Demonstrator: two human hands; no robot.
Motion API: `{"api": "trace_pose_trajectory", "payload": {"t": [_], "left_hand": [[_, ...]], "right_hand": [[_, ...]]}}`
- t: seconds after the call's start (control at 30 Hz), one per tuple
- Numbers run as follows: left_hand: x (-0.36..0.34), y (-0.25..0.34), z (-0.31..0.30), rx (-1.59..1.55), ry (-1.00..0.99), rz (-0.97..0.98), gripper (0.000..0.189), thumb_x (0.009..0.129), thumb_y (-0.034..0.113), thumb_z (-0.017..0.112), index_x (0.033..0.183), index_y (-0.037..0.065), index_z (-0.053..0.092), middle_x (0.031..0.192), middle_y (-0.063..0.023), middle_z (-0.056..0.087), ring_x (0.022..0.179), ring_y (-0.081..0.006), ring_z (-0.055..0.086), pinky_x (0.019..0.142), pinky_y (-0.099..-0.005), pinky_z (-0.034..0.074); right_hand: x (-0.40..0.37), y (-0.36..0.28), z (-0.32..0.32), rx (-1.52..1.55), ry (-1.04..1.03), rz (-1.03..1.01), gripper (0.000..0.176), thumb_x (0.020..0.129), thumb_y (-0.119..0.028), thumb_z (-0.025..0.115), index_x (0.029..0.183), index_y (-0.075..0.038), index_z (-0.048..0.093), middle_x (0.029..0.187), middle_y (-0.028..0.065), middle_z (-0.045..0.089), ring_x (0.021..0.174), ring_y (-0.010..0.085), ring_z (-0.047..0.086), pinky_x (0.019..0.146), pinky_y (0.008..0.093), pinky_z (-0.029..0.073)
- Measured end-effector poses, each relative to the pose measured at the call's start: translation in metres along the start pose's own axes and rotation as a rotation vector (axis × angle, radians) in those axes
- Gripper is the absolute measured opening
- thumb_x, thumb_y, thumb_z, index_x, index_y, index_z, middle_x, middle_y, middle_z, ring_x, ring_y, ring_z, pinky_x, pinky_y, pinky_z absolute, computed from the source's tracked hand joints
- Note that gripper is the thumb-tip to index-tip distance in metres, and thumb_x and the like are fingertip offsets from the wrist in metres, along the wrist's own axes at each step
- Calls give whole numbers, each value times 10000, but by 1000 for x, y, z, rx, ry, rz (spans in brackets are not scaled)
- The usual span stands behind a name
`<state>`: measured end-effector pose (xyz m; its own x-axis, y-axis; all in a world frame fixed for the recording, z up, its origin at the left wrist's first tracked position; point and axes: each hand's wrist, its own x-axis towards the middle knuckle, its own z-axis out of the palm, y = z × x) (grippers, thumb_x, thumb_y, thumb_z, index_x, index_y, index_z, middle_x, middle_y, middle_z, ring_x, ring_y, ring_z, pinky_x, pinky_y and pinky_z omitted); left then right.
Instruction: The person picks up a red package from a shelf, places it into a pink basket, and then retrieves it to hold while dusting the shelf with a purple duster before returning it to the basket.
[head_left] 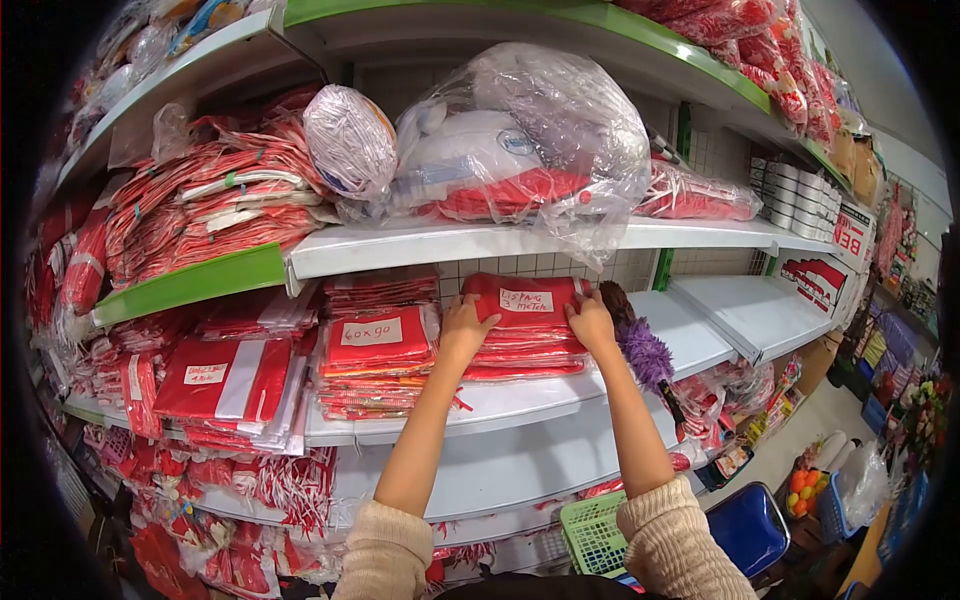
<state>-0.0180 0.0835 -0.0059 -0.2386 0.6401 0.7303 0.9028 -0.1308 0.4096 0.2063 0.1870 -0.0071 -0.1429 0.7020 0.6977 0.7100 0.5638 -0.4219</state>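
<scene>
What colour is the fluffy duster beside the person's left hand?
The duster is purple; it shows best in the head view.

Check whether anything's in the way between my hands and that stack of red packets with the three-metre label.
Nothing visible stands in the way: the left hand and right hand already touch the labelled stack at its sides. The purple duster sits right of it, outside the hands.

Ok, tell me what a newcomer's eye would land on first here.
Probably the big clear plastic bag bulging on the shelf above the hands. Next, the red packets between the left hand and right hand, then the purple fluffy duster just right of them.
</scene>
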Motion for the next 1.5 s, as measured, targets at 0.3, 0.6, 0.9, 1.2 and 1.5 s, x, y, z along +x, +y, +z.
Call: {"api": "trace_pose_trajectory", "payload": {"t": [0.3, 0.6, 0.9, 1.2, 1.5], "left_hand": [[-4, 8, -3, 221, -90, -32, 543, 801, 457, 613, 1115, 15, 596, 1099, -221, 553, 970, -354, 563, 862, -452, 444], [-36, 53, -12, 61, 309, 304, 306, 787, 257, 633, 1026, 67, 632, 1117, -99, 580, 1168, -304, 456, 1027, -474, 299], [-140, 142, 55, -575, -148, 315, 257, 775, 159, 630, 1020, 86, 599, 1051, -61, 599, 1011, -254, 531, 892, -383, 389], [-255, 257, 121, -1024, -655, 462, 220, 800, 107, 603, 1011, 46, 596, 1002, -85, 607, 948, -267, 585, 819, -363, 459], [-393, 338, 132, -1228, -1156, 628, 212, 814, 94, 598, 1022, 56, 601, 991, -97, 606, 857, -226, 625, 760, -332, 485]], "right_hand": [[1, 3, -8, -15, -119, 6, 446, 854, -345, 532, 1166, -30, 577, 1273, 224, 478, 1093, 356, 524, 919, 409, 432], [-102, -14, -25, 693, 435, 3, 296, 866, -110, 568, 1122, 36, 551, 1130, 175, 575, 1039, 288, 565, 914, 365, 433], [-228, 18, -71, 985, 489, 388, 172, 890, -53, 544, 1030, 46, 554, 959, 109, 614, 903, 179, 602, 820, 291, 479], [-369, 67, -151, 731, 803, 705, 143, 886, -50, 536, 1007, 23, 562, 824, 57, 591, 681, 96, 545, 592, 225, 454], [-530, 54, -214, 394, 966, 962, 242, 875, -109, 582, 1094, -15, 542, 854, 34, 570, 677, 78, 550, 566, 218, 476]]}}
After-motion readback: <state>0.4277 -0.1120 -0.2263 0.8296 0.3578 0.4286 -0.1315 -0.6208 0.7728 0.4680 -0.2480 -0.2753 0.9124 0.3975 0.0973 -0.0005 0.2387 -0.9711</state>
